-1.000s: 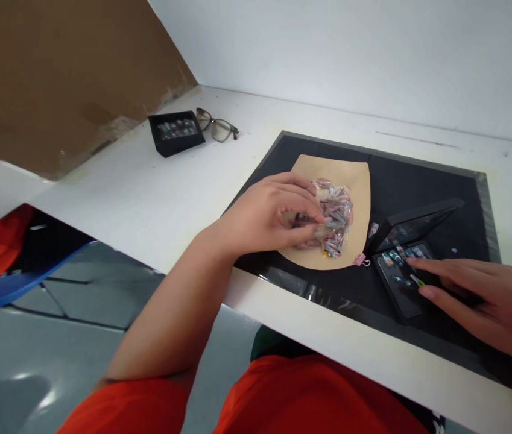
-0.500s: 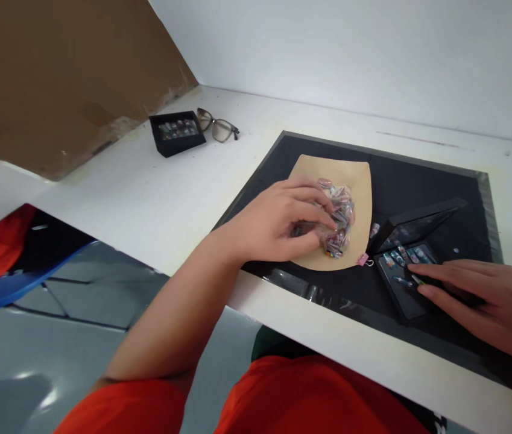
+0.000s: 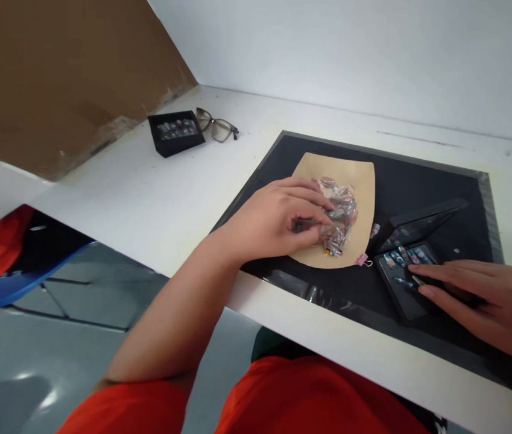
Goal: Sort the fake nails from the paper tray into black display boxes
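Observation:
My left hand rests on the left side of a tan tray, its bent fingertips among small plastic-wrapped pieces. Whether it grips one of them is hidden. At the right, my right hand pinches a small, thin piece between thumb and forefinger, over an open black case. Several patterned, nail-shaped pieces lie in that case, and its clear-windowed lid stands tilted up. A pink binder clip sits at the tray's lower right corner.
A black mat lies under the tray and case. On the white table, another black case with nail-shaped pieces stands beside eyeglasses. A brown board rises at the left.
The tan tray has shifted slightly up and to the right, and the wrapped pieces have moved a little under my left fingers. My right hand has hardly moved.

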Motion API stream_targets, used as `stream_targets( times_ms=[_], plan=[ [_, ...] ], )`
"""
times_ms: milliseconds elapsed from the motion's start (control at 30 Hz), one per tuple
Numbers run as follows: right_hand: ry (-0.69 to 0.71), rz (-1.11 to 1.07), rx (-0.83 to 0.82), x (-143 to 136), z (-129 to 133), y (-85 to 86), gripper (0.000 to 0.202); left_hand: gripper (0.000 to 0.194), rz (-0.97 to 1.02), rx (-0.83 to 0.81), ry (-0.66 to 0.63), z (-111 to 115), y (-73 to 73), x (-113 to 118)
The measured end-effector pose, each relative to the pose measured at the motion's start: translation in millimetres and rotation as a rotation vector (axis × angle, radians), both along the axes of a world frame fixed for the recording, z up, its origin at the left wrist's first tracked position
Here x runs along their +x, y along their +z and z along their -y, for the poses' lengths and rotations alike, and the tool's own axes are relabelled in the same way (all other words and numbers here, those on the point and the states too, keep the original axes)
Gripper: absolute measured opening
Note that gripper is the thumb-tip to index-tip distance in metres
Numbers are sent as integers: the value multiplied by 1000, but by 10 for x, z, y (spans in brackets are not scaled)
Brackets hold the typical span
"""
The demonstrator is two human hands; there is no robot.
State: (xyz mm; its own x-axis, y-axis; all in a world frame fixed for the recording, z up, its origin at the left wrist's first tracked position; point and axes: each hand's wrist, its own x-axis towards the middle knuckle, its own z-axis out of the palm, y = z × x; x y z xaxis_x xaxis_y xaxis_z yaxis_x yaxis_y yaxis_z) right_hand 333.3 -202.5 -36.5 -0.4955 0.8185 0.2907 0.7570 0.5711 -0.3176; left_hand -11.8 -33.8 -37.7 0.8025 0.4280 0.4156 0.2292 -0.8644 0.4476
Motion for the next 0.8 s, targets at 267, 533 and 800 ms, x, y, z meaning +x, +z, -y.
stream_targets(
  times_ms=[267, 533, 800],
  plan=[
    [-21, 12, 9, 11, -9, -6, 29, 16, 110, 123, 30, -17, -23, -19],
    [-65, -12, -61, 61, 13, -25, 33, 14, 76, 87, 76, 28, 19, 4],
    [-40, -2, -17, 27, -1, -17, 32, 22, 19, 20, 142, 36, 52, -8]
  ],
)
